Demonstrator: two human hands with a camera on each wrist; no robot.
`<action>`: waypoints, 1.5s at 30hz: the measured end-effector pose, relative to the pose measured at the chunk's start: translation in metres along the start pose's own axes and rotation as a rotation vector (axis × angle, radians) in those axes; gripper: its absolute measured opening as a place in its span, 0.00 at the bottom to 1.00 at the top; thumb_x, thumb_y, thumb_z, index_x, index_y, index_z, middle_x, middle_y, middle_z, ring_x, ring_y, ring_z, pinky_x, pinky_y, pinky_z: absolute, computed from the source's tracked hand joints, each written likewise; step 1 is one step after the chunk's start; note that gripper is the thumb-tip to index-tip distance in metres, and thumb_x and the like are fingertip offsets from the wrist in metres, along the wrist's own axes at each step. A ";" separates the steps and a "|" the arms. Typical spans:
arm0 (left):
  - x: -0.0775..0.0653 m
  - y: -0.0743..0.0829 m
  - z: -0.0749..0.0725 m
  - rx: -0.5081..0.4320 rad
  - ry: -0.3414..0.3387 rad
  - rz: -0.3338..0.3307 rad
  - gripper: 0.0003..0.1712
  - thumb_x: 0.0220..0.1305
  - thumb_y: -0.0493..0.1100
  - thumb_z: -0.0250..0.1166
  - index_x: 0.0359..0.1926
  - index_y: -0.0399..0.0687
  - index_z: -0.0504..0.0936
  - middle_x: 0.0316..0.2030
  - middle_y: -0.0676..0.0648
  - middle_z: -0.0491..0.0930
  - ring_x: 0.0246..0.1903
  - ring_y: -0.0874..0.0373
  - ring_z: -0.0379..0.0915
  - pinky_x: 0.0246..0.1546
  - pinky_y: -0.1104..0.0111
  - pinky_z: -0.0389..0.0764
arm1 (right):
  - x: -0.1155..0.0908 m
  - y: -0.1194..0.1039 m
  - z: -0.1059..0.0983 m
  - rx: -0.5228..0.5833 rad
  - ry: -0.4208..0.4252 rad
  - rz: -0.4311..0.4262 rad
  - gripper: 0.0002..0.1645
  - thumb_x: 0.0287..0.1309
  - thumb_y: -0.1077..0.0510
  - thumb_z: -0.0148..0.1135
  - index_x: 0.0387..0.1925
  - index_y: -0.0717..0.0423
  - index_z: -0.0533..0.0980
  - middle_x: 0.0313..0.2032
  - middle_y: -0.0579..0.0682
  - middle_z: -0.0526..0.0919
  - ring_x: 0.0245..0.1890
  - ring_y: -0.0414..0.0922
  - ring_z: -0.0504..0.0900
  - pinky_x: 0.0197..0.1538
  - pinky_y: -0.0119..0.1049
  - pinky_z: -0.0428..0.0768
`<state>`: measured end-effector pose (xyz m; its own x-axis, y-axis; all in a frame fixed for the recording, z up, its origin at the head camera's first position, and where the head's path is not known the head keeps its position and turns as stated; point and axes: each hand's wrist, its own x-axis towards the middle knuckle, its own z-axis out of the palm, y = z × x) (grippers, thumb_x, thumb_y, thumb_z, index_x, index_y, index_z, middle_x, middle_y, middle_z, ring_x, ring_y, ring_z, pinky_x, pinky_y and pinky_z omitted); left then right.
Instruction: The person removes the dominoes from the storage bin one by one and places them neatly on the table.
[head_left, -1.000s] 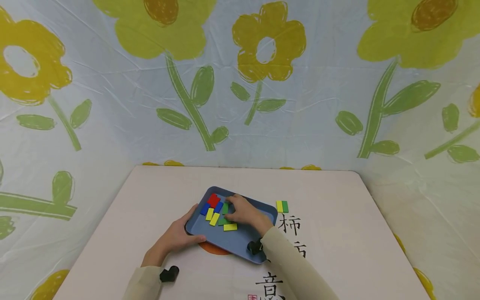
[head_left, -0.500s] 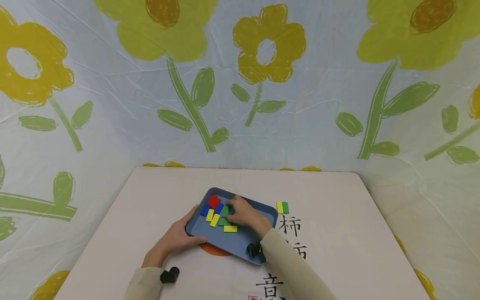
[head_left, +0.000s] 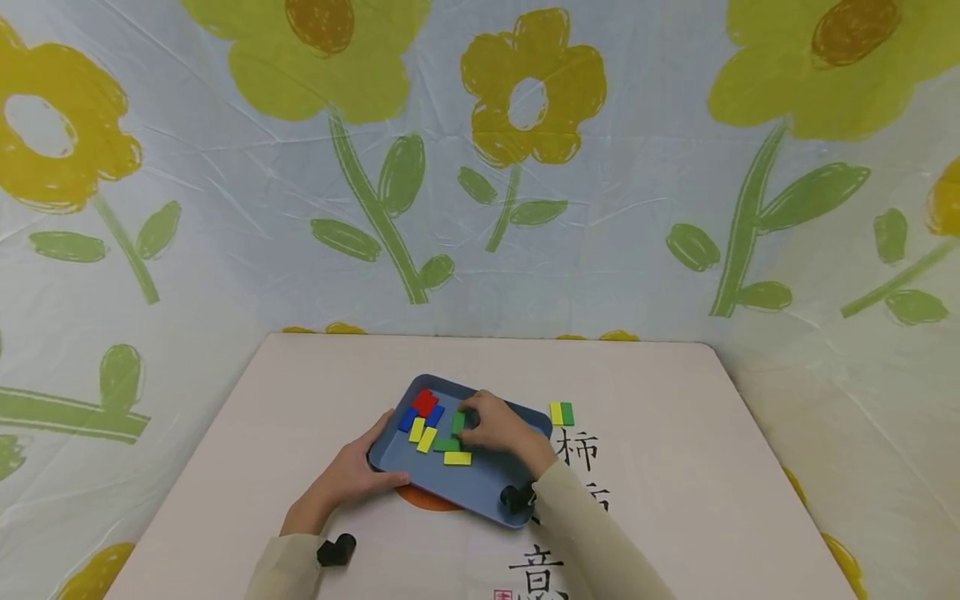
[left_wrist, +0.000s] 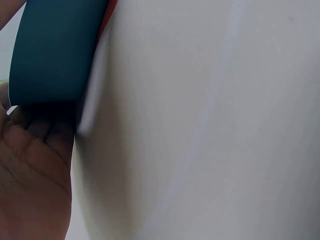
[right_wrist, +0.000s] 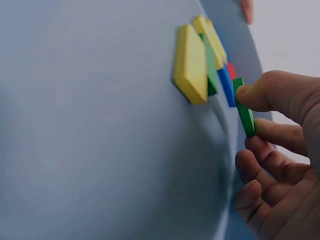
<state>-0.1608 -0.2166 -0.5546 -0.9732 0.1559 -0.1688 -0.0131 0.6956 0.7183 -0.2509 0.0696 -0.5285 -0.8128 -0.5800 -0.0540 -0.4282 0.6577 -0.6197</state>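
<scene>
My left hand [head_left: 352, 475] grips the left end of a blue-grey tray [head_left: 480, 487], thumb on the near rim; in the left wrist view its fingers reach under the tray wall [left_wrist: 55, 55]. Over the tray, my right hand [head_left: 498, 423] pinches a green block [right_wrist: 245, 110] between thumb and fingers. Left of that hand lie red blocks [head_left: 425, 403], blue blocks [head_left: 434, 416], yellow blocks [head_left: 426, 440] and another green block [head_left: 447, 445]. In the right wrist view a yellow block [right_wrist: 191, 65] lies nearest the hand.
On the table [head_left: 675, 467], beyond the tray's right end, a yellow block [head_left: 556, 413] and a green block [head_left: 567, 413] lie side by side. Black characters [head_left: 536, 567] mark the tabletop. A flowered sheet [head_left: 600, 250] hangs around the back and sides.
The pinched green block has shifted right, away from the blue block, along with my right hand. My left hand keeps its hold on the tray.
</scene>
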 end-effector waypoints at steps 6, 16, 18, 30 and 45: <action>0.004 0.000 0.001 0.015 0.004 0.000 0.69 0.48 0.70 0.77 0.83 0.64 0.48 0.78 0.36 0.60 0.74 0.32 0.60 0.69 0.35 0.65 | -0.004 0.004 -0.017 0.062 0.038 0.004 0.26 0.61 0.55 0.69 0.60 0.59 0.80 0.54 0.56 0.80 0.40 0.42 0.77 0.45 0.38 0.82; 0.002 -0.002 0.002 -0.004 -0.008 0.003 0.69 0.48 0.70 0.78 0.83 0.65 0.48 0.77 0.37 0.60 0.74 0.34 0.61 0.69 0.35 0.65 | -0.034 0.010 -0.048 0.112 0.112 0.037 0.27 0.61 0.57 0.68 0.62 0.57 0.79 0.56 0.54 0.79 0.43 0.45 0.78 0.42 0.39 0.80; 0.002 -0.003 0.001 -0.001 -0.005 0.004 0.69 0.47 0.70 0.78 0.83 0.66 0.48 0.77 0.37 0.61 0.74 0.34 0.61 0.69 0.35 0.65 | -0.038 0.013 -0.054 0.115 0.129 0.037 0.27 0.61 0.57 0.67 0.62 0.57 0.79 0.57 0.55 0.79 0.45 0.48 0.80 0.43 0.42 0.80; 0.000 -0.005 -0.001 0.025 -0.007 0.006 0.69 0.48 0.71 0.77 0.83 0.65 0.47 0.78 0.37 0.59 0.74 0.32 0.60 0.69 0.35 0.65 | -0.056 0.035 -0.077 0.107 0.178 0.098 0.29 0.60 0.57 0.65 0.63 0.58 0.78 0.59 0.57 0.78 0.51 0.54 0.80 0.43 0.45 0.82; 0.000 -0.003 -0.001 0.025 -0.002 0.014 0.68 0.48 0.70 0.77 0.83 0.66 0.48 0.78 0.37 0.60 0.73 0.33 0.61 0.68 0.34 0.67 | -0.079 0.061 -0.097 0.068 0.195 0.100 0.27 0.65 0.55 0.67 0.62 0.62 0.78 0.59 0.62 0.78 0.51 0.57 0.79 0.40 0.43 0.82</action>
<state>-0.1611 -0.2191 -0.5564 -0.9728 0.1671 -0.1601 0.0064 0.7109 0.7033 -0.2511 0.2020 -0.4864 -0.9134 -0.4058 0.0307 -0.3200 0.6696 -0.6702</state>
